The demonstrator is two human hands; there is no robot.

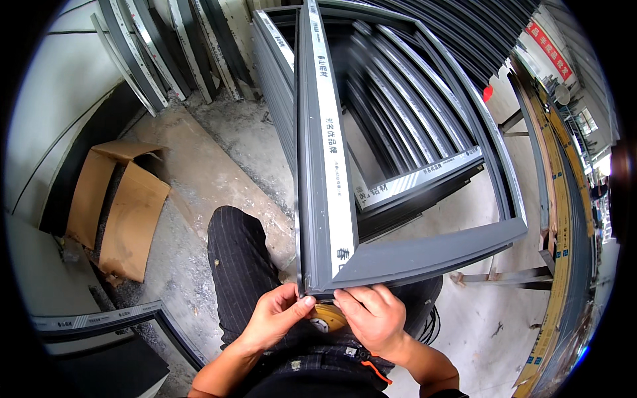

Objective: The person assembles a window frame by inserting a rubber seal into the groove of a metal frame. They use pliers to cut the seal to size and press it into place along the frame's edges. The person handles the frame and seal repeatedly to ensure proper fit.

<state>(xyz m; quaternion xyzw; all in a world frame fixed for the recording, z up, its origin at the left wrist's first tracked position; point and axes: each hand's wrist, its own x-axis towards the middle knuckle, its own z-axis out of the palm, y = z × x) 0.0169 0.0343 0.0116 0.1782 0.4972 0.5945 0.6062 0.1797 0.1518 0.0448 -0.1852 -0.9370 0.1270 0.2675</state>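
Observation:
A grey metal window frame (405,255) stands tilted in front of me, its near corner toward my body. White protective film (326,132) covers one long side. My left hand (275,320) pinches at the lower left corner, thumb and forefinger together; whether a thin strip lies between them I cannot make out. Along the near bottom edge, my right hand (375,320) has its fingers curled with the tips pressed on the frame. Below the corner, between both hands, a round yellow object (328,318) with a pale centre is partly hidden.
Several more grey frames (405,99) stack behind this one. An opened cardboard box (133,225) lies on the dusty floor at left, near another frame (99,318). Long profiles (146,53) lean on the wall. At right, a metal stand (504,277) and racked profiles (561,252).

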